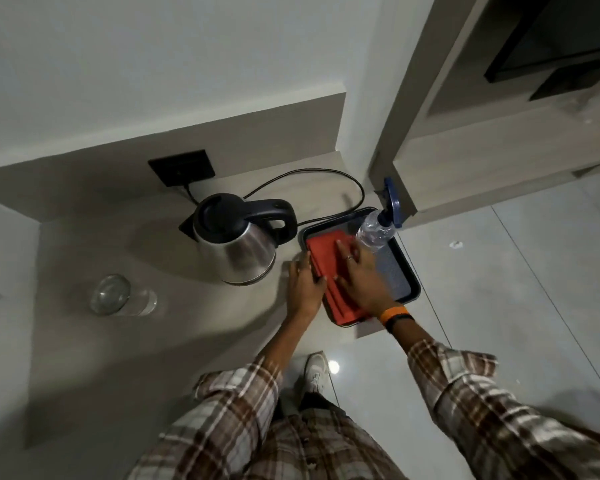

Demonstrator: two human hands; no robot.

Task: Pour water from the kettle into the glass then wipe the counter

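A steel kettle (238, 242) with a black lid and handle stands upright in the middle of the grey counter (118, 358). A clear glass (118, 296) stands to its left. A folded red cloth (328, 271) lies in a dark tray (404, 271) at the counter's right end. My left hand (303, 282) holds the cloth's left edge. My right hand (359, 275) lies flat on top of the cloth, fingers spread.
A clear spray bottle (376, 232) with a blue trigger stands at the tray's far corner, just beyond my right fingers. The kettle's black cord (309, 174) loops to a wall socket (182, 168). The counter ends right of the tray, with tiled floor below.
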